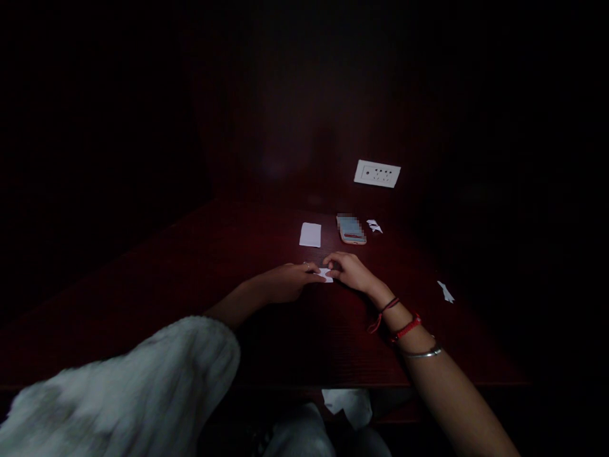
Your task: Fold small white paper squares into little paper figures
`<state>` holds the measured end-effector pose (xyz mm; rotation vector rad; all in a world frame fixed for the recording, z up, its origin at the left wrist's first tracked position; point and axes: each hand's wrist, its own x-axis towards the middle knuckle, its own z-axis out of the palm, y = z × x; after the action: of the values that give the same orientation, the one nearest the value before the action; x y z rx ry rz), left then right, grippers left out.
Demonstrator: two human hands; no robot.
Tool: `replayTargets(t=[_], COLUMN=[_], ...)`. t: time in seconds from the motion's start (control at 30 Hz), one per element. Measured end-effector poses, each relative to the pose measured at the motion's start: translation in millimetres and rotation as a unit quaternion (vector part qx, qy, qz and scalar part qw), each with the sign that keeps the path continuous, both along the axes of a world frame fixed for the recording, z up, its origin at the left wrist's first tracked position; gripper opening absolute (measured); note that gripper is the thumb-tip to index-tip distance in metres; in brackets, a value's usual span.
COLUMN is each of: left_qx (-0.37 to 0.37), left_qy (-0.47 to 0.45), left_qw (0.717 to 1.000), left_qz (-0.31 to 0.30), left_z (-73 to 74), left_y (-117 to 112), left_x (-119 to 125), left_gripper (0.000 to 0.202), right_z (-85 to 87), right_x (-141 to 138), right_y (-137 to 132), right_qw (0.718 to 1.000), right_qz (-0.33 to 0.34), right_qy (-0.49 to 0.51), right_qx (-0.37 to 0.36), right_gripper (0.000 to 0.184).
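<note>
A small white piece of paper lies on the dark red table, pinched between both my hands. My left hand, coming out of a fluffy white sleeve, has its fingers closed on the paper's left side. My right hand, with red cords and a metal bangle at the wrist, presses its closed fingers on the paper's right side. Most of the paper is hidden under my fingers.
Beyond my hands lie a white paper rectangle, a phone and small paper scraps. Another scrap sits at the right. A white wall socket is on the dark back wall. White paper lies below the table's near edge.
</note>
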<state>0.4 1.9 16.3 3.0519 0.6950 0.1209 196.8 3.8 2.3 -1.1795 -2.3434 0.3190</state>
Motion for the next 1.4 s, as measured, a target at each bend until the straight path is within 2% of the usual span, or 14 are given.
replayTargets(t=[0.37, 0.57, 0.8, 1.07, 1.4], left_qx=[0.007, 0.005, 0.003, 0.008, 0.010], left_qy=[-0.010, -0.011, 0.001, -0.006, -0.006], left_qw=[1.000, 1.000, 1.000, 1.000, 1.000], left_qz=[0.000, 0.000, 0.006, 0.001, 0.001], left_z=[0.0, -0.4, -3.0, -4.1, -4.7], left_y=[-2, 0, 2, 3, 3], left_x=[0, 0, -1, -2, -1], left_gripper=[0.054, 0.051, 0.052, 0.051, 0.047], right_z=[1.2, 0.9, 1.5, 8.7, 5.3], right_x=[-1, 2, 3, 3, 4], right_y=[1, -1, -3, -15, -14], right_qw=[0.999, 1.000, 0.999, 0.999, 0.995], right_qz=[0.011, -0.011, -0.037, 0.007, 0.043], right_qy=[-0.022, 0.012, -0.006, -0.028, -0.075], right_qx=[0.022, -0.002, -0.002, 0.025, 0.048], right_gripper=[0.004, 0.017, 0.010, 0.011, 0.012])
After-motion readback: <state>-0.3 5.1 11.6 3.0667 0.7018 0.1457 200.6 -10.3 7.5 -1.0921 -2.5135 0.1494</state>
